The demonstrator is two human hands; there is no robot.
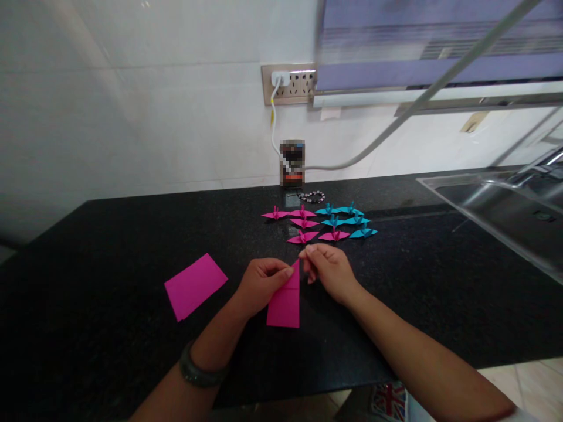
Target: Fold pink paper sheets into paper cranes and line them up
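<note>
A folded magenta paper (285, 305) lies on the black countertop (109, 246) right in front of me. My left hand (263, 283) pinches its upper left part, fingers closed on it. My right hand (329, 269) pinches the raised top corner of the same paper. A stack of flat magenta sheets (195, 285) lies to the left of my left hand, apart from it. Beyond my hands stand several pink paper cranes (302, 224) and several blue paper cranes (349, 220) in rows.
A phone (292, 163) leans against the white wall, plugged by a cable into the wall socket (288, 83). A bead bracelet (313, 195) lies beside it. A steel sink (505, 205) sits at the right. A dark band is on my left wrist.
</note>
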